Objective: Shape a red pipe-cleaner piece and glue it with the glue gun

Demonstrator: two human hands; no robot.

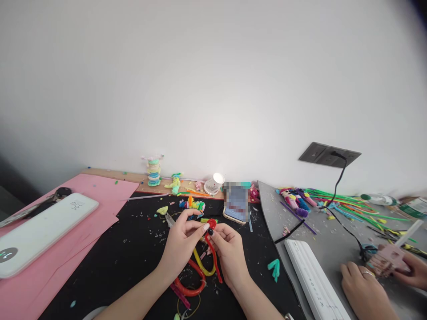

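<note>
My left hand [182,235] and my right hand [231,250] meet over the black mat [123,253]. Both pinch a red pipe cleaner [215,258] between thumb and fingers. Its upper end is wound into a small coil, while the loose tail hangs down between my palms. Beneath my wrists lie red and yellow loop handles [190,292], seemingly of scissors, partly hidden by my left arm. Just beyond my fingers lies a multicoloured pipe-cleaner figure [196,205]. A phone [237,206] leans upright behind my right hand, its screen blurred.
A white power bank [50,231] rests on pink paper [110,186] at left. Along the wall stand a striped pipe-cleaner figure [154,172] and a paper cup [214,183]. A white power strip [315,278] lies at right, near another person's hands [365,289] and pipe cleaners [353,204].
</note>
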